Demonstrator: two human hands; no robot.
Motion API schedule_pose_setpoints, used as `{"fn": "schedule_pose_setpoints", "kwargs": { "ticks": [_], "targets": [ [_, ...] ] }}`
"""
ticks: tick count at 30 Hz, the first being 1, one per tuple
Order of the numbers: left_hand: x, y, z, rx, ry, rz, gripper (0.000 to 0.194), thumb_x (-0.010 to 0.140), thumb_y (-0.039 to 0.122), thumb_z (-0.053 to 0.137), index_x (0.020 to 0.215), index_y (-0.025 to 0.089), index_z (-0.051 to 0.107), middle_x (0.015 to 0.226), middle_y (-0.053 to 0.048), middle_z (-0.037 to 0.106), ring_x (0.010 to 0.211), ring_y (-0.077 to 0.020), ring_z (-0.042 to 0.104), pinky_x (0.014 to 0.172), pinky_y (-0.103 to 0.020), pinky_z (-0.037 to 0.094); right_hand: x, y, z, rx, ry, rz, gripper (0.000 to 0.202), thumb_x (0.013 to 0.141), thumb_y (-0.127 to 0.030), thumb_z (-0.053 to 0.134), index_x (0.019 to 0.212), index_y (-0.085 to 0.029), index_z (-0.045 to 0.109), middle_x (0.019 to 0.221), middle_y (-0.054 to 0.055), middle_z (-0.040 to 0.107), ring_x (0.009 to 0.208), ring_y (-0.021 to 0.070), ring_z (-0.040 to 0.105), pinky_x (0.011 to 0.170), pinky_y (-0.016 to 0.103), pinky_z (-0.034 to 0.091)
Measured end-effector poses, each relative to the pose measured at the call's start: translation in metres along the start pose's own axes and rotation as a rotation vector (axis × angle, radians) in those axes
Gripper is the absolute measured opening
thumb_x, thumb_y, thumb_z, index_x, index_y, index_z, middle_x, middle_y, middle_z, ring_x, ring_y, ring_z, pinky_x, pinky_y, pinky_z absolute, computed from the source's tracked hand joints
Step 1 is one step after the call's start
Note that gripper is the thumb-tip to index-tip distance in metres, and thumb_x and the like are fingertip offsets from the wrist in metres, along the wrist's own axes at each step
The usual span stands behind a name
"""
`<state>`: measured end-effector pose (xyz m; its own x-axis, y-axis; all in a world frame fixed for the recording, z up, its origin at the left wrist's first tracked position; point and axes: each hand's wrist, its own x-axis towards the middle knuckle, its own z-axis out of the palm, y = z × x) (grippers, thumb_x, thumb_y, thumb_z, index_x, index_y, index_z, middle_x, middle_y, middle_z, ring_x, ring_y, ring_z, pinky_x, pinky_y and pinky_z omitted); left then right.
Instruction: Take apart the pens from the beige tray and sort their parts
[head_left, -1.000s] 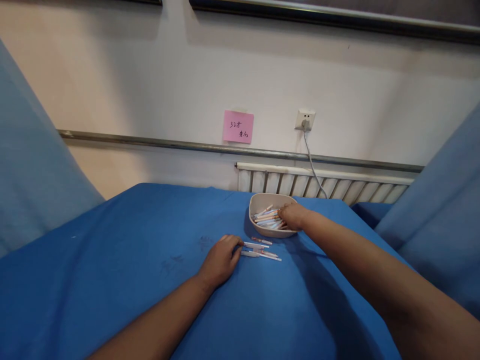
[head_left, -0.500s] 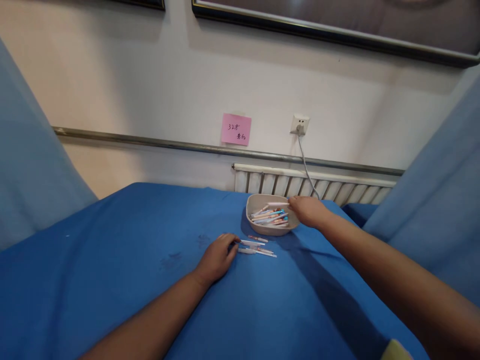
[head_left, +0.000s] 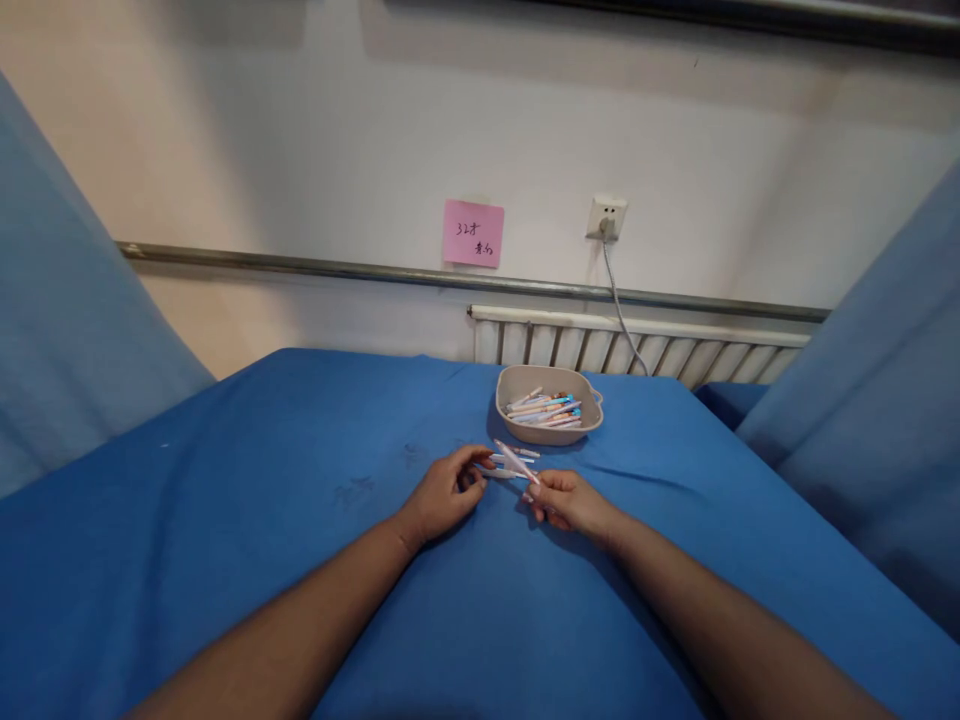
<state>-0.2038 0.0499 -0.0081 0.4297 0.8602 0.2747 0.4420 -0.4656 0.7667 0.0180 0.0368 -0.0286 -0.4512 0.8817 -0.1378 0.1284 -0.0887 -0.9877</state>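
Note:
A pale pen with pinkish marks (head_left: 514, 460) is pinched between the thumb and fingers of my right hand (head_left: 568, 503), tilted up and to the left over the blue cloth. Beneath it lie several slim pens (head_left: 498, 473), partly covered by the held pen and my fingers. My left hand (head_left: 448, 493) rests at their left ends, thumb and fingers curved and apart, with nothing visibly gripped. Just behind stands a beige plastic basket (head_left: 512, 432) holding a heap of pens (head_left: 541, 411) in white, orange and blue.
The blue cloth (head_left: 247, 520) covers the whole table. Behind it are a white radiator (head_left: 540, 340), a metal rail (head_left: 337, 268), a pink note (head_left: 473, 234) and a socket with a plugged-in cable (head_left: 606, 217). Blue curtains (head_left: 877, 400) hang on both sides.
My right hand has come from the basket's right rim toward me and left, bringing a pen over those on the cloth. My left hand stays near the pens' left ends. The view has tilted down slightly.

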Motion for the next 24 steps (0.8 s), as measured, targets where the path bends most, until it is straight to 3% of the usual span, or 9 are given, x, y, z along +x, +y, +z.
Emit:
{"fn": "schedule_pose_setpoints", "kwargs": {
  "ticks": [6, 8, 12, 17, 19, 22, 24],
  "targets": [
    [0.001, 0.006, 0.002, 0.087, 0.136, 0.074, 0.047, 0.082, 0.021, 0.053, 0.128, 0.02, 0.039, 0.117, -0.008, 0.058, 0.089, -0.0157, 0.059, 0.073, -0.028, 0.05, 0.0, 0.002, -0.005, -0.222, -0.029, -0.09, 0.038, 0.081, -0.053, 0.051, 0.068, -0.017, 0.05, 0.053, -0.005, 0.049, 0.042, 0.0062, 0.036, 0.043, 0.02, 0.027],
    [0.002, 0.006, 0.0, 0.138, 0.08, 0.106, 0.045, 0.084, 0.022, 0.051, 0.128, 0.021, 0.042, 0.116, -0.007, 0.058, 0.094, -0.0168, 0.058, 0.078, -0.029, 0.048, 0.0, 0.005, -0.009, -0.295, -0.024, -0.133, 0.035, 0.084, -0.048, 0.049, 0.068, -0.017, 0.051, 0.054, -0.004, 0.049, 0.048, 0.0079, 0.04, 0.048, 0.02, 0.031],
    [0.005, 0.004, -0.001, 0.249, -0.081, 0.127, 0.018, 0.088, 0.025, 0.048, 0.1, 0.02, 0.06, 0.093, -0.003, 0.064, 0.087, -0.0172, 0.058, 0.08, -0.03, 0.045, 0.0, 0.009, -0.016, -0.422, 0.016, -0.175, 0.026, 0.087, -0.04, 0.047, 0.075, -0.018, 0.055, 0.058, -0.004, 0.052, 0.053, 0.0101, 0.045, 0.052, 0.021, 0.034],
    [0.006, 0.004, -0.001, 0.294, -0.172, 0.038, 0.026, 0.093, 0.03, 0.039, 0.081, 0.019, 0.059, 0.074, -0.001, 0.061, 0.069, -0.0151, 0.056, 0.066, -0.025, 0.043, -0.005, 0.006, -0.018, -0.742, 0.064, -0.327, 0.022, 0.09, -0.033, 0.044, 0.081, -0.02, 0.06, 0.07, -0.001, 0.06, 0.063, 0.0127, 0.053, 0.06, 0.022, 0.038],
    [0.004, 0.007, 0.0, 0.288, -0.183, 0.006, 0.029, 0.094, 0.033, 0.036, 0.083, 0.018, 0.058, 0.074, -0.001, 0.06, 0.068, -0.0149, 0.055, 0.063, -0.025, 0.042, -0.008, 0.004, -0.017, -0.818, 0.072, -0.371, 0.022, 0.091, -0.032, 0.043, 0.084, -0.021, 0.061, 0.074, 0.0, 0.063, 0.067, 0.0137, 0.056, 0.063, 0.023, 0.039],
    [0.001, 0.009, 0.0, 0.272, -0.17, 0.037, 0.022, 0.088, 0.037, 0.05, 0.099, 0.019, 0.055, 0.088, -0.002, 0.061, 0.075, -0.0158, 0.056, 0.066, -0.025, 0.043, -0.011, 0.002, -0.015, -0.868, 0.051, -0.394, 0.022, 0.092, -0.032, 0.042, 0.088, -0.021, 0.061, 0.077, 0.001, 0.065, 0.069, 0.0142, 0.058, 0.064, 0.022, 0.039],
    [0.0, 0.01, 0.0, 0.308, -0.204, 0.086, 0.019, 0.084, 0.036, 0.055, 0.094, 0.02, 0.056, 0.088, -0.002, 0.061, 0.077, -0.0164, 0.055, 0.067, -0.025, 0.042, -0.012, 0.002, -0.013, -0.884, 0.037, -0.4, 0.023, 0.093, -0.032, 0.041, 0.089, -0.022, 0.061, 0.078, 0.001, 0.066, 0.071, 0.0142, 0.059, 0.064, 0.022, 0.04]
  ]
}}
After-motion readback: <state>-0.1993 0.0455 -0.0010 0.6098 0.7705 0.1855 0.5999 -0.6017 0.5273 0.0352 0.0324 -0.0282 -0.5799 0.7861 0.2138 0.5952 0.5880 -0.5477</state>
